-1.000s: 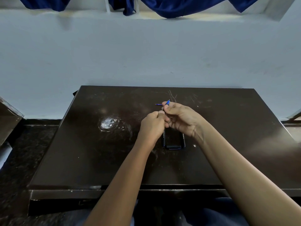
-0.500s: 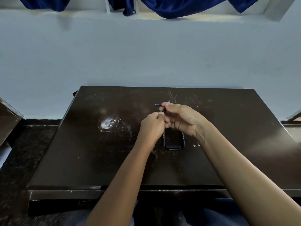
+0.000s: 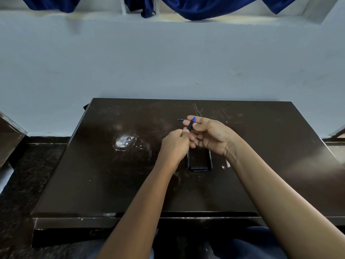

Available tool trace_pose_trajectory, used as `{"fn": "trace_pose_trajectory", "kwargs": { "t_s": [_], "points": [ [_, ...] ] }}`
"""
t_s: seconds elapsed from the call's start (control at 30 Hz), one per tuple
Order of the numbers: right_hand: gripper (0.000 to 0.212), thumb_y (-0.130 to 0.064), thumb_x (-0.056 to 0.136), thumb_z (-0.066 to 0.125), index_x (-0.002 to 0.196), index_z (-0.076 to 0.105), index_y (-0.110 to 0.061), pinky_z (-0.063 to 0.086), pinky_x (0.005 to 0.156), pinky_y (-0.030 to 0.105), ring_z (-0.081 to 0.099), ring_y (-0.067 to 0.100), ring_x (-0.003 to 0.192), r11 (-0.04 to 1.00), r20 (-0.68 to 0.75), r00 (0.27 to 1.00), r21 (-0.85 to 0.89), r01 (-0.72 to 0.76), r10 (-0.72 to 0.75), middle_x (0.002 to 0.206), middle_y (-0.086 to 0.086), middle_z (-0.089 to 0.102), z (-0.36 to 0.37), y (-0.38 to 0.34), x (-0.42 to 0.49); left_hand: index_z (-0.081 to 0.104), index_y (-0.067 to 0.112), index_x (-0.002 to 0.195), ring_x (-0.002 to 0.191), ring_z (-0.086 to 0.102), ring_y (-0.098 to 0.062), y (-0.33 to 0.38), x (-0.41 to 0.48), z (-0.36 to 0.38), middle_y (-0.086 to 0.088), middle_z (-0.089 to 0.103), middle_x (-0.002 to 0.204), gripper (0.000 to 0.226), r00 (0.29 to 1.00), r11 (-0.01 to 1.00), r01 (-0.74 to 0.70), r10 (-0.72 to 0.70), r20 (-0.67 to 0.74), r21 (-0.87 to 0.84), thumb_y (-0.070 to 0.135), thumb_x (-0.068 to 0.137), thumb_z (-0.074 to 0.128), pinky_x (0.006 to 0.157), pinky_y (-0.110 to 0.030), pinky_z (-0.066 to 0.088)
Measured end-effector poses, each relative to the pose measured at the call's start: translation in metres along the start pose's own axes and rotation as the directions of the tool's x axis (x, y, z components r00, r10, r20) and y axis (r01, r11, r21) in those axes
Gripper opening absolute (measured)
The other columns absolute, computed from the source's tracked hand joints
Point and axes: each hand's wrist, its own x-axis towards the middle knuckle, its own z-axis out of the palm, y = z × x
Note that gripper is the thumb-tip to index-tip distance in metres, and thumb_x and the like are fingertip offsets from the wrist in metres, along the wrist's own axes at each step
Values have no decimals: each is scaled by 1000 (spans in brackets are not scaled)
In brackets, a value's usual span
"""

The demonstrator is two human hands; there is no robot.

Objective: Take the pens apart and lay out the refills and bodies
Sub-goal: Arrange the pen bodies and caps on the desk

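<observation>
- A dark brown surface (image 3: pixel 93 174) fills the middle of the frame, scratched and dusty, with a round white scuff (image 3: pixel 123 142) left of centre.
- Both hands meet just above the centre of the frame, raised a little over the surface.
- The right hand (image 3: pixel 211 135) comes in from the lower right. Its thumb and fingers are curled and pinch the upper part of a pen (image 3: pixel 190 126).
- The pen has a black body and tilts up to the right, with a blue end showing above the fingers.
- The left hand (image 3: pixel 174 144) comes in from the bottom centre. Its fingers are curled in, and its thumb and fingertips nip the lower end of the same pen.
- A thin blue stick (image 3: pixel 180 119) pokes out to the left of the right hand's fingertips. I cannot tell whether it lies on the surface or is held.
- Right below the hands, a second pen (image 3: pixel 187 159) and a third pen (image 3: pixel 210 158) lie on the surface side by side, a gap between them, both partly hidden by the hands.
- A short black piece (image 3: pixel 198 167) lies crosswise at their near ends.
- A pale sliver (image 3: pixel 227 163) lies just beside the right wrist, too small to make out.
- Beyond the surface stands a pale wall (image 3: pixel 168 62), with a dark blue curtain (image 3: pixel 214 6) hanging along the top edge of the frame.
</observation>
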Motion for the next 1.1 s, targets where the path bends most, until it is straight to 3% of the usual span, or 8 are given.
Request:
{"fn": "trace_pose_trajectory", "kwargs": {
  "t_s": [0.2,0.6,0.67,0.73,0.77,0.87,0.97,1.1],
  "points": [
    [5,-13,90,60,87,61,-17,48,62,24,56,14,51,991,12,999,-127,-47,49,70,1,57,-3,-1,-2,61,25,76,54,46,-6,-1,1,0,5,65,65,30,999,1000,26,-25,31,-18,27,97,39,52,-24,33],
    [27,3,95,41,96,58,-19,44,84,26,60,8,84,961,-227,970,236,147,-93,93,-7,64,-17,-13,4,60,23,103,54,46,-4,1,0,2,1,62,78,28,997,998,-8,3,72,67,24,102,32,48,-22,31],
    [19,1,93,48,97,59,-14,46,81,25,60,9,79,959,-319,933,166,228,-167,90,-2,64,-24,-10,7,60,20,102,55,47,-3,1,1,1,-1,63,83,28,999,998,8,-11,41,69,22,102,32,51,-21,32],
    [20,1,87,60,105,59,-6,50,76,26,62,14,75,968,-339,910,-152,198,-239,87,4,65,-32,-2,10,60,19,100,58,48,-4,-1,2,1,-1,63,82,28,1000,998,19,-19,8,58,21,102,32,54,-20,35],
    [26,2,82,66,107,60,-4,51,76,28,63,17,75,904,-303,916,-408,123,-262,85,6,67,-34,4,11,60,20,99,59,50,-4,-2,2,0,0,63,80,28,1000,999,18,-18,-10,48,21,102,31,56,-21,37],
    [24,1,73,70,93,66,-11,51,74,24,64,16,78,402,-126,972,-915,-37,-196,81,3,69,-29,18,9,60,20,95,67,56,-6,-4,3,1,2,62,74,29,999,999,14,-13,-44,29,20,101,31,66,-24,44],
    [21,-2,74,70,83,64,-20,47,75,25,61,14,82,126,-42,992,-992,-27,-116,85,-2,64,-21,27,11,59,20,96,73,57,-10,-3,3,2,-1,64,81,28,999,999,23,-20,-48,49,20,101,31,64,-23,44],
    [33,-2,71,69,66,58,-33,55,85,39,67,22,92,14,-61,996,-998,-60,-59,92,1,69,-23,34,17,60,18,97,65,53,-4,-2,2,2,-2,63,82,29,999,998,23,-21,-40,65,19,101,31,59,-19,42]
  ]
}}
